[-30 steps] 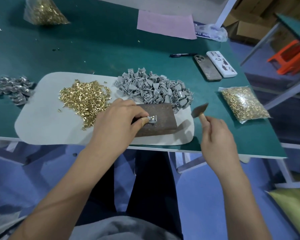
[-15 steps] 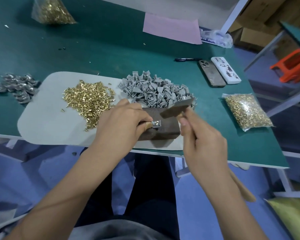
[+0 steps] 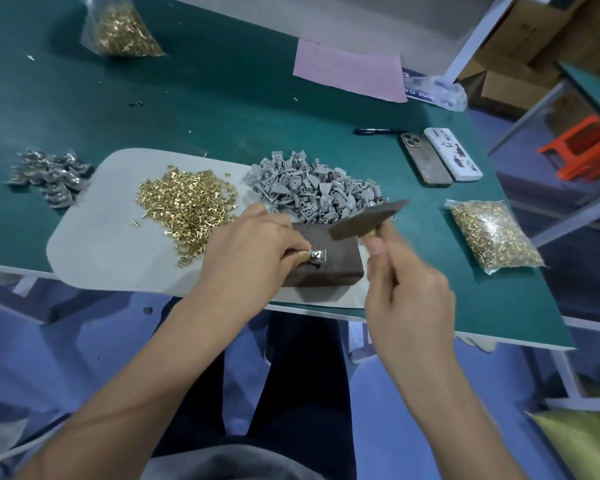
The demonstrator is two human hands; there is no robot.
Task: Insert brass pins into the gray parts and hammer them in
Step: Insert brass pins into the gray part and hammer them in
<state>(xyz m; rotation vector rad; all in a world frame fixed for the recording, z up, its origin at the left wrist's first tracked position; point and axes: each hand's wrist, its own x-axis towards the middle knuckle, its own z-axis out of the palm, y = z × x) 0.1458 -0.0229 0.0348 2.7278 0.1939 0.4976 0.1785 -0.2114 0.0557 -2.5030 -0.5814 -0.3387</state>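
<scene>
My left hand (image 3: 253,247) pinches a small gray part (image 3: 317,255) and holds it down on a dark brown block (image 3: 340,268) at the table's front edge. My right hand (image 3: 407,292) grips the handle of a small hammer, whose dark head (image 3: 368,220) hovers tilted just above and right of the part. A loose pile of brass pins (image 3: 187,206) lies on the pale mat (image 3: 101,251) to the left. Behind the block sits a heap of gray parts (image 3: 312,188).
A pile of shiny finished parts (image 3: 49,174) lies at far left on the green table (image 3: 222,109). Bags of brass pins sit at right (image 3: 492,237) and far back (image 3: 122,29). Two phones (image 3: 440,157), a pen (image 3: 378,130) and a pink sheet (image 3: 347,69) lie behind.
My right hand swung the hammer in from the right to over the block; its head now sits slightly higher and further right than half a second ago. My left hand kept holding the part.
</scene>
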